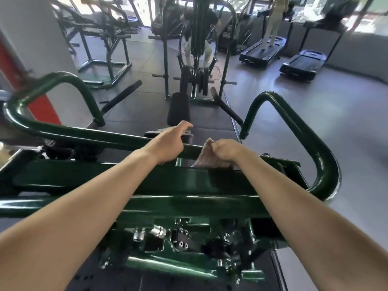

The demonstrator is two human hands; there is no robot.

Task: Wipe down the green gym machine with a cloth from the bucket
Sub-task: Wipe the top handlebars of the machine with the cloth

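Green gym machine [168, 181] fills the lower view; its tubular crossbar [94, 133] runs left to right and serves as reference; a black pad [178, 108] lies beyond the crossbar, near its middle; other machines and treadmills stand well beyond it, blurred. Left hand [168, 141] lies on top of the crossbar at mid-span, fingers curled over the far side, grasping the tube, apparently as a brace. Right hand [227, 150] is just beside it, further right along the crossbar, clenched around a bunched pale cloth [206, 160]; the cloth hangs over the near side of the crossbar, touching the tube. Bucket not in view. Judged step: wiping in hand, cloth already fetched, working the crossbar's middle. Next move likely calls for dragging the cloth along the tube under steady pressure; the left hand would have to shift clear for a leftward pass; curved end handles and lower frame probably remain.
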